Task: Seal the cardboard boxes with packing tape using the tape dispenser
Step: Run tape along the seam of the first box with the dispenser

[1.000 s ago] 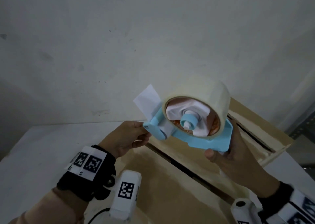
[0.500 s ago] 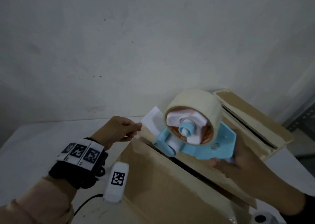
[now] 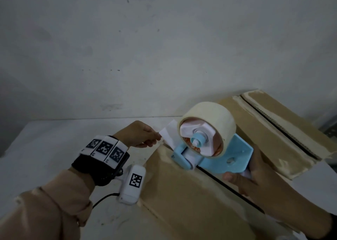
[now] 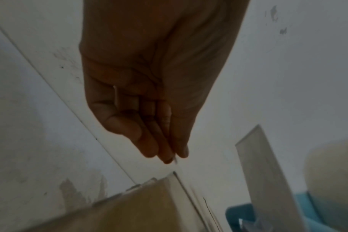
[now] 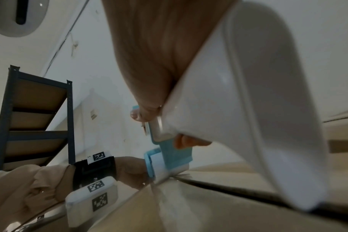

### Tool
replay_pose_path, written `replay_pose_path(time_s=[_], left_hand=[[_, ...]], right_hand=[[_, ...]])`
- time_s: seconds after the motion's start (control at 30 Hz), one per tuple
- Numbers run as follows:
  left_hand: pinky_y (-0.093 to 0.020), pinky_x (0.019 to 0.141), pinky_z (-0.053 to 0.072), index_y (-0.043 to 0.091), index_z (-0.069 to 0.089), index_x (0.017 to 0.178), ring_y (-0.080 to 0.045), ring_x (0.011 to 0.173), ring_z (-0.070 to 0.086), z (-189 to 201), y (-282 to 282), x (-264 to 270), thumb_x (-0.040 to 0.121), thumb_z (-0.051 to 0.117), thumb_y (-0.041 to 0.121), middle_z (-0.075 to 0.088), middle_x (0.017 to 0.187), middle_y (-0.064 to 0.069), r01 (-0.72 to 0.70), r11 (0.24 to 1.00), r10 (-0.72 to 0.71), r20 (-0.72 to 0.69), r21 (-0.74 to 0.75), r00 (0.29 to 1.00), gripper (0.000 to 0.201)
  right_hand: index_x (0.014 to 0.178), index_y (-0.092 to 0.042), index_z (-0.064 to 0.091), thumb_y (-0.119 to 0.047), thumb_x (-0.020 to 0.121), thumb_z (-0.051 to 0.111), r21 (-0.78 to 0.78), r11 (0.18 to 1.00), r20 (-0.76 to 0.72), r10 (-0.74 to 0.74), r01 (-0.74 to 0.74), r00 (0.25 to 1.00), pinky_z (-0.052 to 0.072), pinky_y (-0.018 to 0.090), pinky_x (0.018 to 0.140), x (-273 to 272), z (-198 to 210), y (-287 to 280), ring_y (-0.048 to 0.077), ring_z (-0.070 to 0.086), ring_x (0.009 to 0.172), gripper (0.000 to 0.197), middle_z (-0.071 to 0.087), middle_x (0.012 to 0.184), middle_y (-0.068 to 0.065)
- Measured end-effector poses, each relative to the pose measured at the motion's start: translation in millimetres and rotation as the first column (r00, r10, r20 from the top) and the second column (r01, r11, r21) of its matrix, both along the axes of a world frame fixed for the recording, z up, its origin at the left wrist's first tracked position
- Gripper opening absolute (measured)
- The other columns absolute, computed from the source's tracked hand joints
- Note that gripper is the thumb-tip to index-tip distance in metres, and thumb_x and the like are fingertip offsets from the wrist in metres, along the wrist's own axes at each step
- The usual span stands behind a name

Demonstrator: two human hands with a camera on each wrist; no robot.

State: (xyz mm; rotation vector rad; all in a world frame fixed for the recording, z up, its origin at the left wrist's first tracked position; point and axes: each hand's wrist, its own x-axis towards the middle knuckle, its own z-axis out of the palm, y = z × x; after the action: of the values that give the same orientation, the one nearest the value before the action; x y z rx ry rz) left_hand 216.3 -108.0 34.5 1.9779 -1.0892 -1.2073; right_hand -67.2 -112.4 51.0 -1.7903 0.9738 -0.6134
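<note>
A light-blue tape dispenser point(image 3: 235, 157) with a cream tape roll point(image 3: 207, 117) sits low over the far end of the near cardboard box point(image 3: 182, 199), its roller end just above the dark centre seam point(image 3: 222, 183). My right hand point(image 3: 255, 174) grips the dispenser's white handle point(image 5: 238, 94) from below. My left hand point(image 3: 157, 137) pinches the corner of the pulled-out tape end point(image 3: 168, 134), just past the box's far edge. In the left wrist view the fingertips point(image 4: 169, 153) are pressed together, and the tape strip point(image 4: 268, 180) rises from the dispenser point(image 4: 240, 216).
A second cardboard box point(image 3: 273, 130) with an open seam lies behind and to the right. Both stand on a white table point(image 3: 45, 148) against a white wall. A dark metal shelf point(image 5: 30, 117) shows in the right wrist view.
Both hands have lowered the dispenser from mid-air down to the near box's far end. My left hand still pinches the tape end and now sits lower, by the box edge.
</note>
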Motion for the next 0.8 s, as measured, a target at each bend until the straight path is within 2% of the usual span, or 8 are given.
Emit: replay_pose_path(time_s=[0.07, 0.23, 0.3, 0.4, 0.57, 0.63, 0.7, 0.8], left_hand=[[-0.016, 0.061, 0.046, 0.015, 0.067, 0.071, -0.009, 0.063, 0.057, -4, -2, 2, 0.087, 0.06, 0.021, 0.065, 0.069, 0.0, 0.022, 1.0, -0.022, -0.003, 0.022, 1.0, 0.019], [-0.015, 0.06, 0.044, 0.015, 0.068, 0.074, -0.007, 0.065, 0.058, -14, -5, 6, 0.089, 0.057, 0.022, 0.065, 0.071, 0.001, 0.058, 0.998, -0.058, -0.024, 0.027, 0.998, 0.019], [-0.014, 0.059, 0.045, 0.016, 0.067, 0.072, -0.006, 0.063, 0.058, -17, -4, 8, 0.088, 0.058, 0.022, 0.065, 0.069, 0.001, 0.059, 0.998, -0.059, -0.028, -0.003, 0.998, 0.019], [-0.01, 0.054, 0.045, 0.017, 0.067, 0.07, 0.0, 0.055, 0.059, -21, -4, 11, 0.088, 0.059, 0.022, 0.067, 0.06, 0.007, 0.061, 0.998, -0.062, -0.03, -0.032, 0.998, 0.02], [-0.007, 0.046, 0.042, 0.016, 0.066, 0.068, 0.006, 0.045, 0.057, -27, -5, 12, 0.088, 0.059, 0.019, 0.065, 0.053, 0.01, 0.078, 0.997, -0.078, -0.049, 0.0, 0.996, 0.021], [-0.007, 0.045, 0.041, 0.015, 0.066, 0.069, 0.006, 0.044, 0.056, -27, -7, 11, 0.088, 0.058, 0.019, 0.064, 0.051, 0.011, 0.094, 0.996, -0.093, -0.046, 0.005, 0.995, 0.021], [-0.008, 0.044, 0.04, 0.015, 0.065, 0.067, 0.005, 0.043, 0.056, -28, -8, 12, 0.088, 0.059, 0.019, 0.063, 0.048, 0.011, 0.101, 0.995, -0.1, -0.042, 0.011, 0.994, 0.022], [-0.008, 0.044, 0.04, 0.016, 0.064, 0.064, 0.004, 0.042, 0.056, -31, -9, 12, 0.087, 0.061, 0.02, 0.063, 0.048, 0.01, 0.109, 0.994, -0.107, -0.055, 0.028, 0.993, 0.024]], right_hand=[[0.1, -0.028, 0.037, -0.07, 0.032, 0.072, -0.029, 1.0, -0.012, -0.007, 0.006, 1.0, 0.042, 0.006, 0.047, 1, -1, -1, -0.01, 0.061, 0.063, 0.087, 0.062, 0.091, -0.033], [0.104, -0.028, 0.035, -0.068, 0.038, 0.069, -0.012, 1.0, -0.017, 0.004, -0.004, 1.0, 0.044, 0.007, 0.049, 2, -2, -3, -0.01, 0.061, 0.067, 0.084, 0.057, 0.094, -0.04], [0.104, -0.029, 0.037, -0.078, 0.032, 0.068, -0.011, 1.0, -0.033, -0.005, 0.004, 0.999, 0.045, 0.008, 0.05, 2, -4, -3, -0.009, 0.062, 0.069, 0.093, 0.061, 0.096, -0.031], [0.1, -0.029, 0.038, -0.058, 0.038, 0.068, 0.025, 0.999, -0.024, -0.019, 0.02, 1.0, 0.044, 0.008, 0.048, 2, -5, -4, -0.008, 0.062, 0.064, 0.075, 0.063, 0.087, -0.007], [0.097, -0.028, 0.036, -0.061, 0.029, 0.072, 0.054, 0.999, -0.062, -0.002, 0.005, 0.998, 0.043, 0.007, 0.046, 4, -6, -3, -0.01, 0.06, 0.061, 0.084, 0.064, 0.082, -0.007], [0.098, -0.029, 0.035, -0.066, 0.027, 0.075, 0.048, 0.999, -0.078, -0.012, 0.015, 0.997, 0.044, 0.008, 0.047, 3, -9, -3, -0.009, 0.061, 0.063, 0.089, 0.066, 0.083, -0.01], [0.097, -0.03, 0.035, -0.054, 0.041, 0.073, 0.06, 0.998, -0.08, -0.019, 0.024, 0.997, 0.044, 0.009, 0.047, 2, -11, -3, -0.009, 0.061, 0.063, 0.072, 0.066, 0.081, -0.008], [0.101, -0.032, 0.034, -0.069, 0.035, 0.069, 0.021, 1.0, -0.119, -0.02, 0.023, 0.993, 0.044, 0.007, 0.049, 4, -10, -3, -0.011, 0.061, 0.067, 0.084, 0.062, 0.09, -0.034]])
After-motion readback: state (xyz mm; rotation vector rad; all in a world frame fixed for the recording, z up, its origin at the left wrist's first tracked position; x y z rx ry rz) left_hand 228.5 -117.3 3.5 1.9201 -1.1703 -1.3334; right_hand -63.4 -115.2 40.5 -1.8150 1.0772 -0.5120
